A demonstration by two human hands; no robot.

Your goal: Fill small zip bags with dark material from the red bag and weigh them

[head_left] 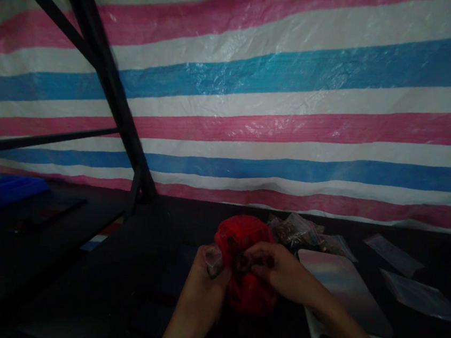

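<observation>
A red plastic bag (243, 239) sits on the dark table (113, 288) just in front of me. My left hand (205, 284) is closed, pinching a small clear plastic bag (213, 259) at the red bag's left side. My right hand (282, 273) is closed at the red bag's mouth, its fingertips pinching small dark pieces (243, 263) that I cannot make out clearly. Both hands meet over the front of the red bag.
Filled clear bags of dark pieces (296, 231) lie right of the red bag. A glossy flat sheet (342, 285) and empty clear bags (393, 253) lie further right. A black metal post (115, 100) rises at left before a striped tarp (280, 77). A blue tray (10, 189) sits far left.
</observation>
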